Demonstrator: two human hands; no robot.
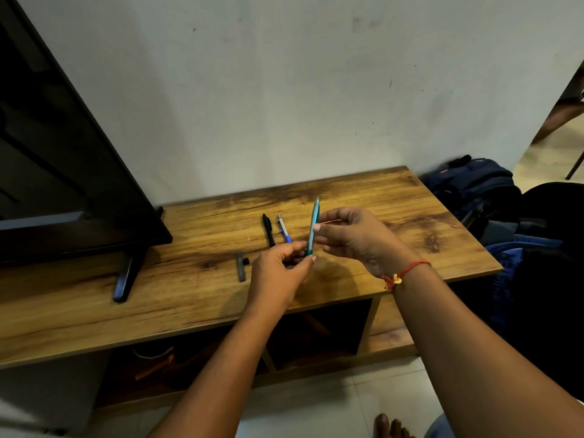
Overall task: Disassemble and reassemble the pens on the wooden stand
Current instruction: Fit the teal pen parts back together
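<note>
Pale grey wall [284,90], scuffed in places, fills the upper half of the view. Against it on the left leans the dark screen of a television [63,169], its slanted foot [126,276] planted on the wooden stand [410,216]. This stand is a long, low unit with a grained brown top and open compartments underneath, set on light floor tiles [316,406]. A blue backpack [471,184] sits on the floor just past the stand's right end, beside other dark bags.

2 bare forearms reach in from below and meet over the middle of the top. The left hand [278,273] has its fingers curled and pinches the lower end of a teal pen [313,222] between thumb and fingertips. The right hand [354,238] pinches the same pen near its middle with thumb and forefinger, its other fingers loosely bent behind. The teal pen stands almost upright, raised above the wood, its upper tip tilted slightly right.

Lying flat on the top just left of the hands are 2 more pens, side by side and near each other: a black pen [268,230] and a silver and blue pen [283,229]. A short dark grey piece [241,267] lies alone, nearer the front edge, left of the left hand; what it is cannot be told. A red thread [407,270] circles the right wrist.
</note>
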